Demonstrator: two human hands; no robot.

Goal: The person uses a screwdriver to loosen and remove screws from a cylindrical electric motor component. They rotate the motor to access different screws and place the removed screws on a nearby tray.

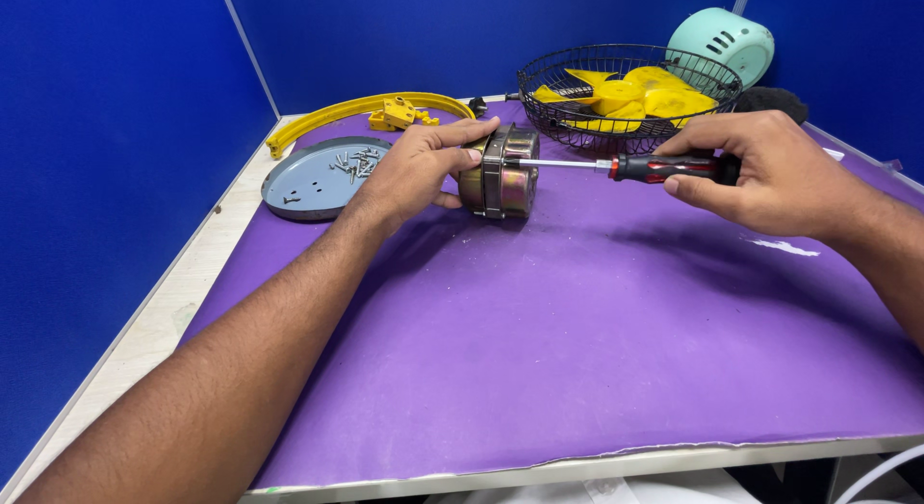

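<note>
L hand (419, 167) gripping motor (500, 172) on its side, R hand (770, 172) closed round screwdriver (626, 165), shaft horizontal, tip left into motor

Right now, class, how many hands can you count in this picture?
2. The left hand grips the metal motor at the centre of the purple mat. The right hand holds the screwdriver against the motor. No others show.

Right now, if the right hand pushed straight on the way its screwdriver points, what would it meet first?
The right hand aims the red-and-black-handled screwdriver leftward; its tip already seems to meet the round brass-coloured metal motor, which the left hand steadies. Depth makes contact uncertain.
</note>
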